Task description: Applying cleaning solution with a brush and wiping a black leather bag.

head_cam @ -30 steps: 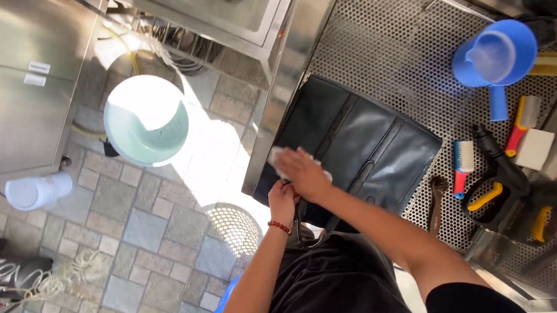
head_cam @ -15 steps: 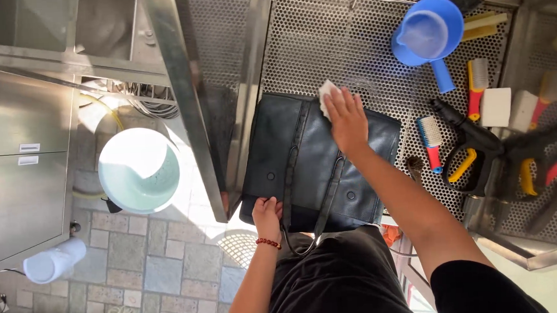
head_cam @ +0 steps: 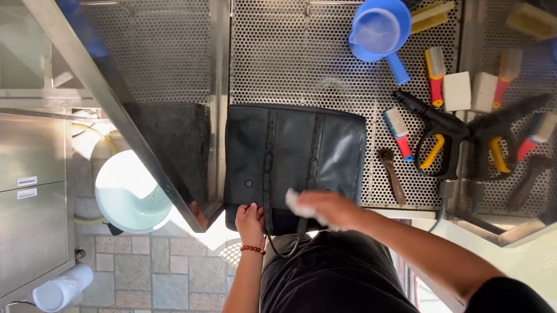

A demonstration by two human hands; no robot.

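A black bag (head_cam: 295,165) lay flat on the perforated metal surface (head_cam: 298,54), its near edge at the surface's front rim and its handles hanging over toward the person. The left hand (head_cam: 250,220), a beaded bracelet (head_cam: 253,248) at its wrist, rested on the bag's near left corner with the fingers laid flat and spread a little, pinning the leather rather than gripping it. The right hand (head_cam: 322,208) was blurred; it pressed a small white cloth (head_cam: 297,204) onto the bag's near edge, the fingers curled over the cloth, though how tightly could not be told. Beyond the bag a blue jug (head_cam: 377,34) stood on the surface, with a yellow brush (head_cam: 433,15) just beside it. To the right lay a red-handled brush (head_cam: 435,72), two white sponges (head_cam: 457,91), a blue and red brush (head_cam: 398,131), a brown brush (head_cam: 390,169) and a black spray gun (head_cam: 439,132) with a yellow trigger. Off the surface to the left, a pale basin (head_cam: 131,193) sat on the tiled floor (head_cam: 164,270), near a steel cabinet (head_cam: 16,189), and a white bottle (head_cam: 63,288) lay on its side below the cabinet.
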